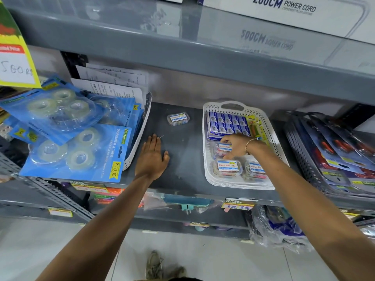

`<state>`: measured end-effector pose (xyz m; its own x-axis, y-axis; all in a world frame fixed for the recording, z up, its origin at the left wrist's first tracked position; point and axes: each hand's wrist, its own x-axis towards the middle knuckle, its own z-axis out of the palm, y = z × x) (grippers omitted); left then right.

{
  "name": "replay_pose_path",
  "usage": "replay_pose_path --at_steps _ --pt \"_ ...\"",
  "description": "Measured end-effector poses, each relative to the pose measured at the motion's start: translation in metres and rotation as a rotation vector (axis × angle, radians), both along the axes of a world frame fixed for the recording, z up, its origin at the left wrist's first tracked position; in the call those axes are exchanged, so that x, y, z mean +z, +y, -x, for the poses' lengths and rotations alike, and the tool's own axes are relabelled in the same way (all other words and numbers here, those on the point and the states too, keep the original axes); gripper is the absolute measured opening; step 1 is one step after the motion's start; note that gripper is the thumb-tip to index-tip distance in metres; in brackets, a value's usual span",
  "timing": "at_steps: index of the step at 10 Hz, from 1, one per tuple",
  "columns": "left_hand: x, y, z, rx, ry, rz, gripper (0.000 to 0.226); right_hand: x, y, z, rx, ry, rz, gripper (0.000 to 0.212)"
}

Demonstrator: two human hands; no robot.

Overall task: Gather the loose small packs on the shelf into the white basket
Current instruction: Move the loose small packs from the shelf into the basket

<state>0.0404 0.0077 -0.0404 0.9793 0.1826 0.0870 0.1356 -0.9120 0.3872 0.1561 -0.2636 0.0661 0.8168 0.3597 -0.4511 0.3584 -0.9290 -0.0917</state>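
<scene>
One small clear pack [178,119] with a white and blue label lies loose on the grey shelf [182,169], left of the white basket [209,175]. The basket holds blue boxes at its back and three more small packs, two of them [227,167] [255,170] at its front. My right hand [237,146] is inside the basket, its fingers closed on the third small pack [224,148] in the middle. My left hand [152,157] lies flat on the bare shelf, fingers apart, holding nothing, a little below the loose pack.
A basket [140,136] of blue tape packs and papers stands at the left. A grey basket [304,165] of carded goods stands at the right. The upper shelf [182,43] overhangs closely. Lower shelves with goods run below.
</scene>
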Motion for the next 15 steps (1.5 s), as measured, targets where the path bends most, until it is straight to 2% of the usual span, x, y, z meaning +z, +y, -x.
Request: replay_pose_path --at_steps 1,2,3,4,6,8,10,12,14,15 --pt "0.0 0.0 -0.001 -0.002 0.006 0.001 0.065 0.015 -0.004 -0.004 -0.025 0.118 -0.023 0.074" --pt "0.001 0.0 -0.001 -0.001 0.006 0.004 0.065 0.025 -0.009 -0.006 -0.073 0.178 -0.106 0.073" --pt "0.001 0.0 0.0 0.0 0.012 -0.002 0.065 0.028 -0.021 -0.006 -0.2 0.157 -0.312 0.046" --pt "0.002 0.0 -0.001 0.004 0.025 -0.018 0.065 0.022 -0.029 -0.001 -0.271 0.106 -0.375 0.022" --pt "0.005 -0.001 -0.001 0.012 0.047 -0.051 0.066 0.004 -0.03 0.012 -0.245 0.082 -0.297 0.034" --pt "0.004 -0.001 -0.001 0.008 0.044 -0.062 0.066 -0.006 -0.03 0.01 -0.283 0.018 -0.335 0.03" --pt "0.002 0.0 -0.002 0.011 0.053 -0.062 0.066 -0.009 -0.03 0.011 -0.369 0.045 -0.425 0.028" --pt "0.002 0.0 -0.002 0.011 0.057 -0.058 0.066 -0.009 -0.03 0.012 -0.384 0.071 -0.411 0.03" --pt "0.004 0.0 -0.001 0.002 0.055 -0.005 0.066 0.01 -0.025 0.001 -0.359 -0.16 -0.333 0.032" --pt "0.004 0.001 0.001 -0.008 0.021 0.034 0.065 0.024 0.003 -0.005 -0.208 -0.34 -0.306 0.031"
